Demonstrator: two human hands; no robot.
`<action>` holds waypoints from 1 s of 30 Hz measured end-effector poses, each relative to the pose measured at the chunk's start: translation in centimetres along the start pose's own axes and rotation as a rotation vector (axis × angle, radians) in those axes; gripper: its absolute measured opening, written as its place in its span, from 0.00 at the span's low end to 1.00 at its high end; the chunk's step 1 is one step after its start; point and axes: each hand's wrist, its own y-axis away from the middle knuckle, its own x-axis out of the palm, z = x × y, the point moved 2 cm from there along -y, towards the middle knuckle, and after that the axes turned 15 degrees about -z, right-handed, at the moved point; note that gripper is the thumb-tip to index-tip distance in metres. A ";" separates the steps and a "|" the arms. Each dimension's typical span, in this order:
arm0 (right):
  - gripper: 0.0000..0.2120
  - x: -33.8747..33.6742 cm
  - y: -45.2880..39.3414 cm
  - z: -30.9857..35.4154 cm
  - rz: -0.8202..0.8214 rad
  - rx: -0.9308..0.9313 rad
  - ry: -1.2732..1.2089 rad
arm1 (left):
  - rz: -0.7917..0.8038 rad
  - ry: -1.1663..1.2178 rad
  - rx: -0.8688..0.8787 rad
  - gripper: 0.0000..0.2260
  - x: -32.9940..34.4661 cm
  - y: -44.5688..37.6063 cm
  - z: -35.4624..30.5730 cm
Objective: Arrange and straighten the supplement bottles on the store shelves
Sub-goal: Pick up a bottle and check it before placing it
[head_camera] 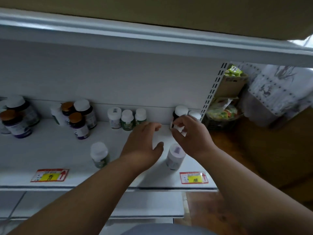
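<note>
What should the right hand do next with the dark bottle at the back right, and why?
Probably slide the dark white-capped bottle back against the rear wall, beside the white bottle. The right hand has its fingers curled at that bottle's front, while the left hand hovers open over bare shelf. Two bottles stand stray near the front edge and look like the following job.

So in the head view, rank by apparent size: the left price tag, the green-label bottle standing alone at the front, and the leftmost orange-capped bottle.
1. left price tag
2-3. leftmost orange-capped bottle and front green-label bottle: look alike, unranked.
</note>
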 end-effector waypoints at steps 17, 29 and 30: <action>0.11 2.3 -5.7 -12.5 0.142 0.111 0.382 | -0.017 -0.019 -0.134 0.17 7.6 -3.2 -3.1; 0.15 -3.0 -2.7 -6.8 -0.022 0.475 -0.409 | 0.035 0.252 -0.241 0.17 3.8 -2.0 -3.8; 0.18 -3.4 -2.3 -5.6 -0.010 0.563 -0.562 | 0.074 0.260 -0.263 0.19 3.1 -1.7 -3.9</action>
